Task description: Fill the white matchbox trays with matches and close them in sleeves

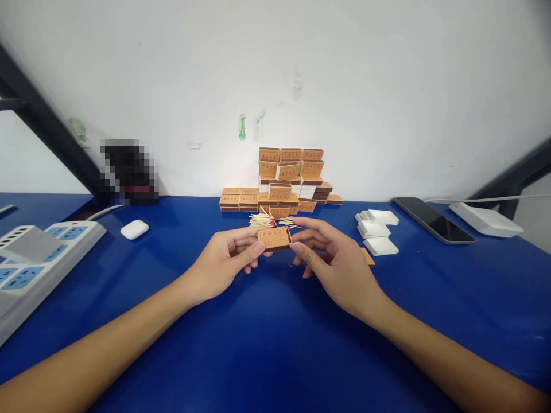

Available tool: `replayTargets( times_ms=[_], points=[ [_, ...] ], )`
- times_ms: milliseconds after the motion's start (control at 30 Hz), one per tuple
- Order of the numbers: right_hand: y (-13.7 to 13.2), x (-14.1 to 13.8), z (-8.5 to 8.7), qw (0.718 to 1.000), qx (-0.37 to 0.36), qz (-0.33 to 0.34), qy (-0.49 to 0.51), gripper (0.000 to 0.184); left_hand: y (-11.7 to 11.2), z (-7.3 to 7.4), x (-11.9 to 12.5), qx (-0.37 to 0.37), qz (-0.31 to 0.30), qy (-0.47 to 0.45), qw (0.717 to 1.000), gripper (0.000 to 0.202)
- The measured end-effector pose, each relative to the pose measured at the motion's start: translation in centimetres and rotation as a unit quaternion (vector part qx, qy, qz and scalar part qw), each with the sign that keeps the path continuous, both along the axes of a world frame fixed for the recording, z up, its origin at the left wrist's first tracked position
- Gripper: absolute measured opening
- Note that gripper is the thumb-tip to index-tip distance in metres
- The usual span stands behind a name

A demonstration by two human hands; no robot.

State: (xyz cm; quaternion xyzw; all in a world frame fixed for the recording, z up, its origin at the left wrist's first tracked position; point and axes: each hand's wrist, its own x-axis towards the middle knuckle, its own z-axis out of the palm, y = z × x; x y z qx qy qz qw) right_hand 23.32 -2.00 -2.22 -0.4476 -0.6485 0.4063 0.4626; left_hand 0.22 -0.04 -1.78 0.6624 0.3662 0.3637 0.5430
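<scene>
A tan matchbox with red print (274,237) is held above the blue table, its tray slightly out at the right end with red match heads showing. My left hand (224,257) grips the box's left side between thumb and fingers. At the right end, my right hand (338,261) pinches the edge of the box with thumb and fingertips. Just behind the box lies a heap of loose matches (262,219). Farther back, stacked matchboxes (290,169) stand against the wall.
White empty matchbox trays (381,246) lie to the right, near a phone (433,220) and a white box-shaped device (486,220). On the left are a white earbud case (135,229) and a power strip (55,252). An orange matchbox piece (368,257) lies partly behind my right hand.
</scene>
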Motion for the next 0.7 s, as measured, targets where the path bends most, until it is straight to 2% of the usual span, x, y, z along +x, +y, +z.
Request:
replayTargets(
  times_ms=[167, 467, 600, 700],
  points=[
    [-0.43, -0.14, -0.11, 0.999, 0.033, -0.015, -0.026, 0.036, -0.01, -0.20, 0.04, 0.001, 0.001, -0.004, 1.000, 0.055],
    [-0.36, 0.17, -0.18, 0.999, 0.026, -0.004, -0.048, 0.035, -0.04, -0.14, 0.08, 0.008, -0.005, 0.012, 1.000, 0.053],
    [-0.36, 0.23, -0.14, 0.987, 0.106, -0.017, -0.116, 0.032, -0.08, -0.14, 0.10, 0.011, 0.005, 0.016, 1.000, 0.053],
    [-0.44, 0.23, -0.13, 0.972, 0.170, 0.001, -0.160, 0.027, -0.10, -0.17, 0.07, 0.013, 0.008, 0.039, 0.999, 0.053]
  ],
)
